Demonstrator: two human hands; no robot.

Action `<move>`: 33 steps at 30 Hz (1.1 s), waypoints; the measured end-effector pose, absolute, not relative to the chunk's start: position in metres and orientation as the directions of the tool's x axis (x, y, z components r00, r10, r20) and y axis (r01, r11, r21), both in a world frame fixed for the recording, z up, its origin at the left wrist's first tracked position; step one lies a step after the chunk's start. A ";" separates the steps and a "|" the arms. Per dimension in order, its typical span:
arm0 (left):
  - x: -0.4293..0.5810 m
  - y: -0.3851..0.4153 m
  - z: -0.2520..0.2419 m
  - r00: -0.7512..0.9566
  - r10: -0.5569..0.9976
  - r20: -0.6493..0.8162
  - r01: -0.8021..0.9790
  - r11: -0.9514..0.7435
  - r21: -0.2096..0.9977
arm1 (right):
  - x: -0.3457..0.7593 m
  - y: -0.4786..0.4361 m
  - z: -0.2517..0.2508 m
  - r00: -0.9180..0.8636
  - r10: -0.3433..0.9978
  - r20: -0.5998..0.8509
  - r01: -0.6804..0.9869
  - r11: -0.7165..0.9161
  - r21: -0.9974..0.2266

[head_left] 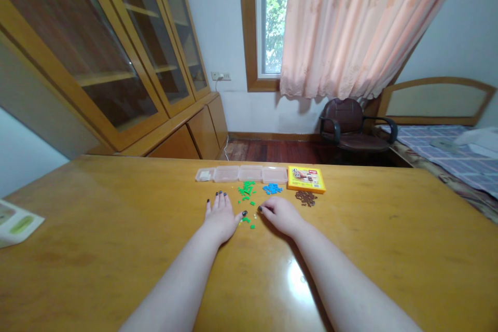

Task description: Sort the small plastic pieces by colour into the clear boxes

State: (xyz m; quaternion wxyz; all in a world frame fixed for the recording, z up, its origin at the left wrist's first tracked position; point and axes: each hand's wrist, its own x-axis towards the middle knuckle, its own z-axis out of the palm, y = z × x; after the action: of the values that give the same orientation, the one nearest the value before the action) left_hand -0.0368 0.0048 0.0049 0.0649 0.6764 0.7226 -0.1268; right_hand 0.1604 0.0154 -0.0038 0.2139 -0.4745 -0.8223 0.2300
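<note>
My left hand [221, 214] lies flat on the wooden table [116, 228], fingers stretched out, thumb pointing toward a scatter of small green pieces [246, 192]. My right hand [280, 214] rests just right of them with its fingers curled in a pinch at the table surface; what they hold is too small to make out. A small pile of blue pieces [272, 188] and a pile of brown pieces [305, 197] lie beyond the right hand. A row of clear plastic compartment boxes [241, 174] stands behind the piles, with a yellow box [305, 179] at its right end.
A white and green booklet [15, 223] lies at the table's left edge. Beyond the table are glass-door wooden cabinets [128, 62], a brown office chair [348, 127], a bed [451, 155] at the right, and a window with a pink curtain [350, 26].
</note>
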 end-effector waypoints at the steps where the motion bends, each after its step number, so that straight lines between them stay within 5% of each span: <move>1: -0.035 0.002 0.006 -0.114 0.951 -0.288 0.990 0.085 -0.113 | 0.160 0.016 -0.004 -0.461 0.878 0.131 0.682 0.445 -0.581; 6: -0.024 -0.010 0.023 -0.088 0.930 -0.356 0.992 0.049 -0.117 | 0.161 0.016 -0.005 -0.460 0.878 0.134 0.686 0.447 -0.574; 14: -0.040 -0.050 0.087 0.023 0.965 -0.260 1.000 -0.022 0.009 | 0.162 0.017 -0.005 -0.466 0.876 0.127 0.678 0.446 -0.584; 19: -0.051 -0.089 0.062 0.029 0.954 -0.299 0.996 -0.052 -0.067 | 0.161 0.018 -0.004 -0.466 0.876 0.123 0.673 0.441 -0.594; 26: -0.061 -0.085 0.027 0.061 0.966 -0.253 0.998 -0.050 0.048 | 0.160 0.019 -0.006 -0.459 0.881 0.112 0.689 0.433 -0.582; 33: -0.058 -0.064 0.027 0.141 0.962 -0.235 0.990 -0.138 0.028 | 0.160 0.019 -0.007 -0.466 0.877 0.116 0.692 0.443 -0.570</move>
State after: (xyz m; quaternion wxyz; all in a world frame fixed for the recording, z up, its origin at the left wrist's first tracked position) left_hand -0.0583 -0.0639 0.0268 0.0882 0.7502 0.6504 -0.0802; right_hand 0.1599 0.0188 -0.0066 0.2023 -0.4754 -0.8251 0.2288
